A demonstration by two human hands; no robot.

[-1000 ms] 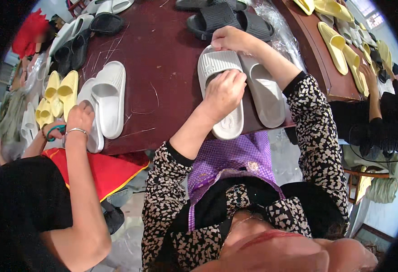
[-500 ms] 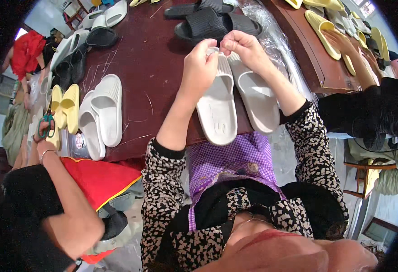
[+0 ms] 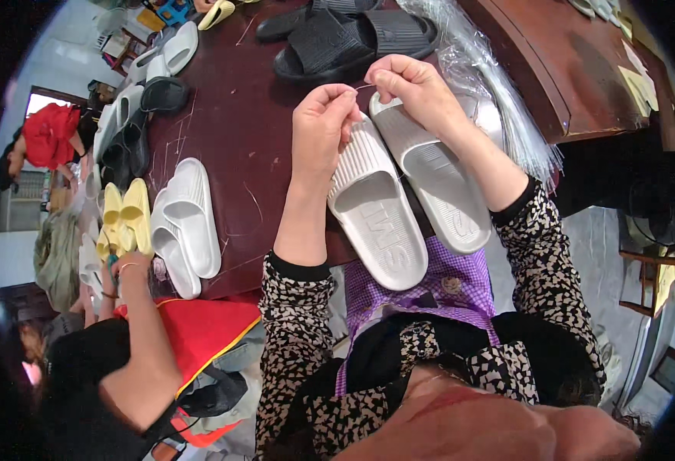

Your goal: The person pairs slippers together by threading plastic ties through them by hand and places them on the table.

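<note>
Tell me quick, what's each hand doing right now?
Left hand: closed, pinching a thin thread above the grey slippers.
Right hand: closed, pinching the same thread's other end.

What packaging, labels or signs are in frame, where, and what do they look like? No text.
Clear plastic bags: a crinkled, see-through heap on the table's right side, just beyond the right hand.
Raised lettering: moulded into the footbed of the pale grey slide below the left hand, same colour as the slide.
Yellow paper slips: small flat rectangles on the brown surface at far right.
No screens or signs visible.
</note>
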